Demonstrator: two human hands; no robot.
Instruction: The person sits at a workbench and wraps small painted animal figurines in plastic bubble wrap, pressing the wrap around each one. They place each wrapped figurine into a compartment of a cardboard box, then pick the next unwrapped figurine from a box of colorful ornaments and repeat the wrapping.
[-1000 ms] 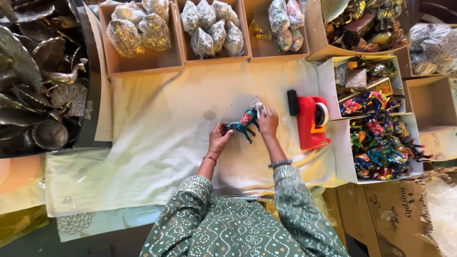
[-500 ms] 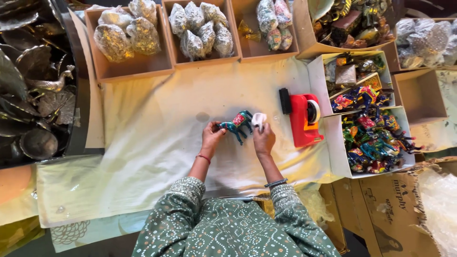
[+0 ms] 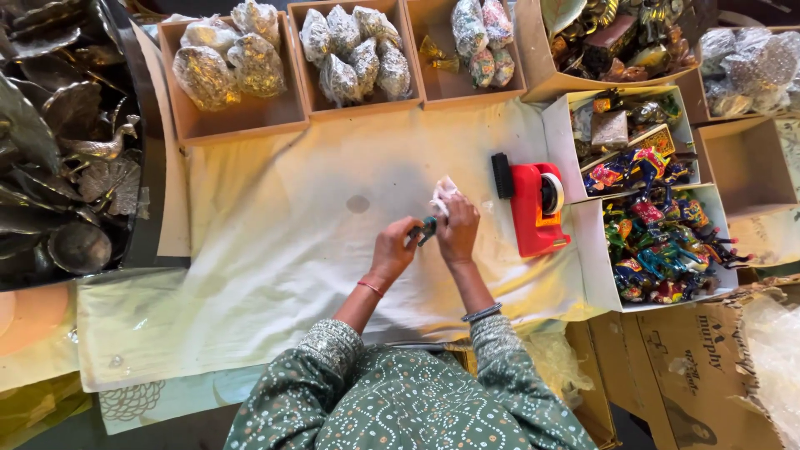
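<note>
Two hands meet over the white cloth [image 3: 275,250] on the table, just left of the red tape dispenser [image 3: 535,208]. Left hand [image 3: 394,250] is closed on the lower end of a small painted figurine [image 3: 425,229]; right hand [image 3: 457,229] is clamped over its upper end together with a white wrap [image 3: 443,190]. Most of the figurine is hidden between the hands. Judgement: keep the left grip firm and pull the wrap snug without tearing it. Right of the dispenser, a white box [image 3: 593,275] holds more coloured figurines [image 3: 662,246]. Beyond the dispenser stand brown boxes [image 3: 242,125] of wrapped bundles [image 3: 354,54]. Nothing blocks the hands.
</note>
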